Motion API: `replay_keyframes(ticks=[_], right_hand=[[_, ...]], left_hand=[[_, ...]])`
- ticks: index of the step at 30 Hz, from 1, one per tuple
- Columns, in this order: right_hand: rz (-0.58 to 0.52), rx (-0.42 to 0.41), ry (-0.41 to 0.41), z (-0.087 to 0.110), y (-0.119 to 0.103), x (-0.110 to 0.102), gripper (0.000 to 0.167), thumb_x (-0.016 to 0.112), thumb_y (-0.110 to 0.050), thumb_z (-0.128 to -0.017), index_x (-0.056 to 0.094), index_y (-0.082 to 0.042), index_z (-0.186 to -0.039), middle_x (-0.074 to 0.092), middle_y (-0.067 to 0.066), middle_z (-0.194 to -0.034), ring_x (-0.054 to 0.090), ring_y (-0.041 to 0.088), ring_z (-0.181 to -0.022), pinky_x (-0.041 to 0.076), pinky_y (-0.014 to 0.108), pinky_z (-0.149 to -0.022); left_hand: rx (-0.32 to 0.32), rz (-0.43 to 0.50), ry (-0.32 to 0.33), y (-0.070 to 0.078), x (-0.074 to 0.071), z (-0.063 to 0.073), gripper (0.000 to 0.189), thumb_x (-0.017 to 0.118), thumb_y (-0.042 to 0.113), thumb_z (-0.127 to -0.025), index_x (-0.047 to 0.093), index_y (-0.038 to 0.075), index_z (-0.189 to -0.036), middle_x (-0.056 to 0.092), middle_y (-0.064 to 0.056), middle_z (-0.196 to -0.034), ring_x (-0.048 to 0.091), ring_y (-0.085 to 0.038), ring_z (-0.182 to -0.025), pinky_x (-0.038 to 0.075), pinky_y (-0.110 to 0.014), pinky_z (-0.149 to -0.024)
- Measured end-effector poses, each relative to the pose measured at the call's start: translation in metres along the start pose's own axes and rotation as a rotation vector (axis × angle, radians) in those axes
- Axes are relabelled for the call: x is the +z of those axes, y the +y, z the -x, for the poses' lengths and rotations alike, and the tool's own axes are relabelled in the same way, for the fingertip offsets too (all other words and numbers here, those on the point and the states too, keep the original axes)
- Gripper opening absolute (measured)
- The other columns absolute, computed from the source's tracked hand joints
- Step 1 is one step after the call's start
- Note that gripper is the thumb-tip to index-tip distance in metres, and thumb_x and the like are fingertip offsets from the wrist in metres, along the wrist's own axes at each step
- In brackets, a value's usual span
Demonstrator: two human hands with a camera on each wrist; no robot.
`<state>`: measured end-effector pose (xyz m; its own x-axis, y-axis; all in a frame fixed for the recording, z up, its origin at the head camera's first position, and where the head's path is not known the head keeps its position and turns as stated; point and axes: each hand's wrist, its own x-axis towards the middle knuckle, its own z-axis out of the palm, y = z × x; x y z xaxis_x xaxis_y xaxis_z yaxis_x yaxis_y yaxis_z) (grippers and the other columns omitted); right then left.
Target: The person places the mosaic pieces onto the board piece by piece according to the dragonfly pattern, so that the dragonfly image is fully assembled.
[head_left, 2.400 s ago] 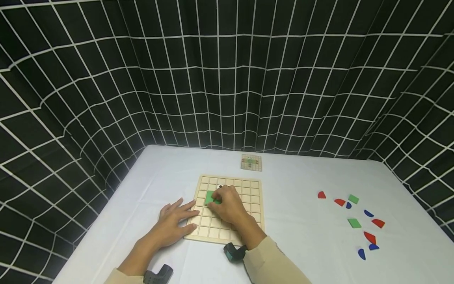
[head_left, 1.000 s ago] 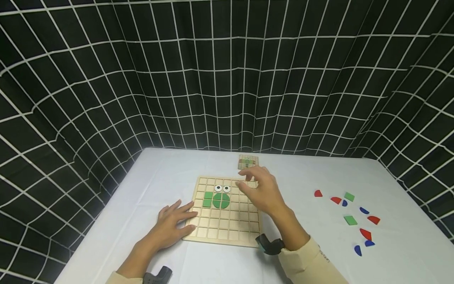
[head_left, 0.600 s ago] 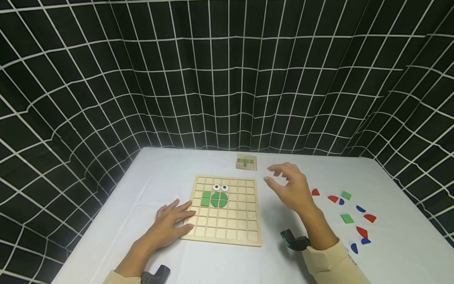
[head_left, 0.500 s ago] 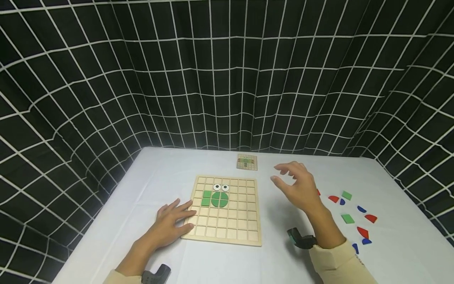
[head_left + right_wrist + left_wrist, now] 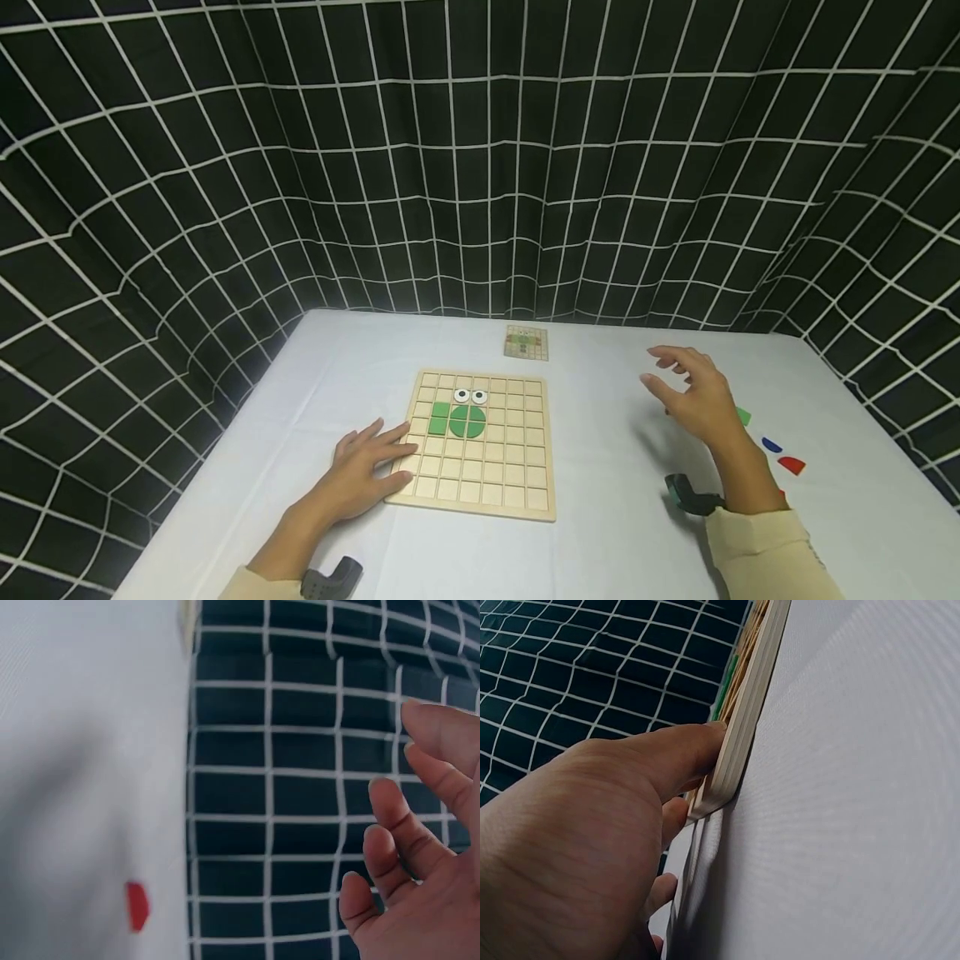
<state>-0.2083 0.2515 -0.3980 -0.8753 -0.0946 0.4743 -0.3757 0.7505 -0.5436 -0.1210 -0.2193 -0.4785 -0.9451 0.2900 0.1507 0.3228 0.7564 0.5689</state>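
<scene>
A wooden grid board (image 5: 480, 467) lies mid-table, carrying two white eye discs (image 5: 470, 396), a green square (image 5: 439, 418) and a green circle (image 5: 467, 421). My left hand (image 5: 365, 473) lies flat with straight fingers against the board's left edge (image 5: 739, 761). My right hand (image 5: 693, 400) hovers above the table to the board's right, fingers loosely spread and holding nothing (image 5: 420, 847). It is over the loose pieces: a green piece (image 5: 743, 416) peeks from behind it, with a blue piece (image 5: 771, 445) and a red piece (image 5: 791, 464) beyond. Other pieces are hidden by the hand.
A small pattern card (image 5: 527, 342) lies at the table's far side, behind the board. A black curtain with a white grid (image 5: 480, 167) closes in the table on three sides. One red piece (image 5: 136, 905) shows on the white cloth in the right wrist view.
My right hand left the board after setting the green square there and swung right, to above the loose pieces. The left hand stayed put against the board.
</scene>
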Motion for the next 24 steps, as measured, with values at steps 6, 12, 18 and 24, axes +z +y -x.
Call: replay_keyframes(ticks=[6,12,18,24], right_hand=[[0.043,0.069,-0.061,0.002,0.031,-0.001,0.039,0.070,-0.013,-0.089,0.059,-0.004,-0.125,0.059,0.019,-0.108,0.048,0.041,-0.103,0.042,0.059,-0.077],[0.058,0.145,-0.130,0.005,0.050,0.002,0.040,0.068,-0.013,-0.089,0.058,-0.001,-0.126,0.058,0.022,-0.111,0.046,0.043,-0.105,0.042,0.059,-0.077],[0.087,0.225,-0.211,0.008,0.061,0.002,0.042,0.064,-0.015,-0.092,0.056,0.001,-0.129,0.055,0.027,-0.118,0.041,0.047,-0.112,0.041,0.065,-0.083],[0.131,0.274,-0.288,0.012,0.070,0.003,0.043,0.064,-0.015,-0.092,0.054,0.001,-0.131,0.051,0.030,-0.124,0.038,0.049,-0.115,0.037,0.068,-0.087]], left_hand=[[-0.009,-0.002,-0.006,0.002,0.000,0.000,0.040,0.071,0.038,-0.086,0.068,0.022,-0.122,0.042,0.004,-0.148,0.020,-0.034,-0.142,0.002,-0.059,-0.110],[-0.007,-0.021,-0.001,0.003,-0.003,-0.001,0.040,0.072,0.038,-0.085,0.068,0.023,-0.122,0.042,0.005,-0.148,0.021,-0.035,-0.141,0.003,-0.060,-0.109],[0.004,-0.017,0.001,0.003,-0.005,0.000,0.040,0.073,0.034,-0.085,0.068,0.021,-0.122,0.043,0.002,-0.147,0.022,-0.036,-0.141,0.004,-0.061,-0.109],[0.009,-0.012,-0.003,0.002,-0.002,-0.001,0.040,0.072,0.036,-0.085,0.068,0.022,-0.122,0.043,0.003,-0.147,0.022,-0.036,-0.141,0.004,-0.060,-0.109]])
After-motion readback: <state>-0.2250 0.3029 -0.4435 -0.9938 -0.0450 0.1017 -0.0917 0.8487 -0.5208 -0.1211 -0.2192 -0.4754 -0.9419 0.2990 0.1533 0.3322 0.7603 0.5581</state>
